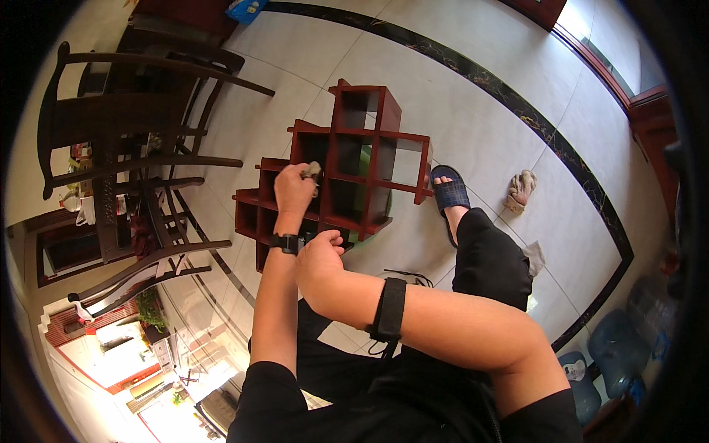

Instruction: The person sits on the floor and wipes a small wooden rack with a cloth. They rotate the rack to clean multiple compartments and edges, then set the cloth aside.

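A red-brown wooden shelf unit [354,180] with stepped square compartments stands on the tiled floor before me. My left hand [293,188] is over its left side, closed on a bunched grey-brown cloth [313,171] at one of the compartments. My right hand [324,252] is at the unit's near edge, beside my left wrist; its fingers are partly hidden, and whether it grips the wood does not show. Behind the unit part of a green basin [363,160] shows through the compartments.
Dark wooden chairs [144,105] stand at the left. A crumpled cloth [520,191] and a grey rag [534,258] lie on the floor right of my slippered foot [451,191]. Large blue water bottles [617,343] stand at the lower right. A blue bag [245,10] is at the top.
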